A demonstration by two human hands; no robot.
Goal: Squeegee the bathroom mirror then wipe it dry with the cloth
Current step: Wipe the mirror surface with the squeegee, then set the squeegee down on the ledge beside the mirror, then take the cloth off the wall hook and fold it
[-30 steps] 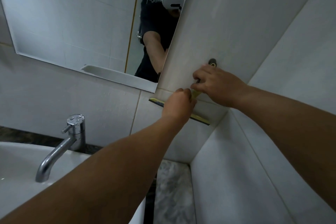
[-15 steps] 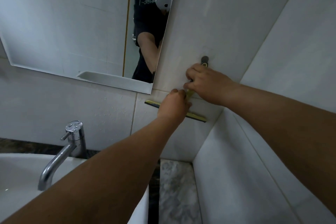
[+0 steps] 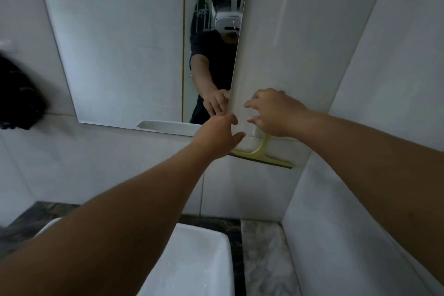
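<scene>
A white-tiled bathroom wall held the mirror (image 3: pixel 120 55) above a sink (image 3: pixel 199 259). The yellow squeegee (image 3: pixel 260 154) hung on the wall beside it, ungripped. The left hand (image 3: pixel 216 137) and right hand (image 3: pixel 276 113) were open, fingers spread. Which steps were done could not be told; no cloth was clearly visible.

White basin (image 3: pixel 199 259) on dark marble counter (image 3: pixel 262 255)
</scene>
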